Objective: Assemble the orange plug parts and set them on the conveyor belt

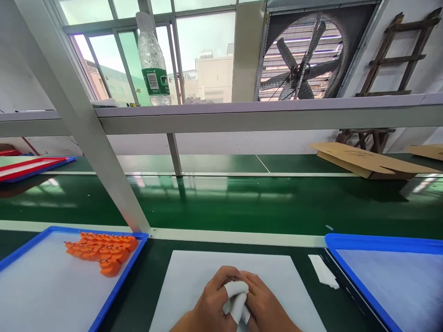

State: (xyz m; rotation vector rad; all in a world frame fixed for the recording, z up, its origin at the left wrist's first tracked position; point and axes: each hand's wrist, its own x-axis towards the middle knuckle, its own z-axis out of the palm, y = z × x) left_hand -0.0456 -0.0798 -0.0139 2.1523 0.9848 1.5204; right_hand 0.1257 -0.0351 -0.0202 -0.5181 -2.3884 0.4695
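Observation:
My left hand (pixel 218 302) and my right hand (pixel 260 302) are brought together over a white sheet (pixel 187 281) at the front of the bench. The fingers of both are curled and touch each other. White wrapping (pixel 237 295) shows on fingers between the two hands. Whatever lies inside the grip is hidden by the fingers. To the left, a blue-rimmed tray (pixel 119 297) bears a cluster of small orange pieces (pixel 100 249) near its far right corner.
On the right sits another blue-rimmed tray (pixel 380 242), with a white scrap (pixel 324 271) beside it. A slanted metal post (pixel 93 138) rises at left. Beyond runs a green belt (pixel 242 203); a cardboard piece (pixel 367 159) lies past it. A plastic bottle (pixel 154 60) stands on the overhead shelf.

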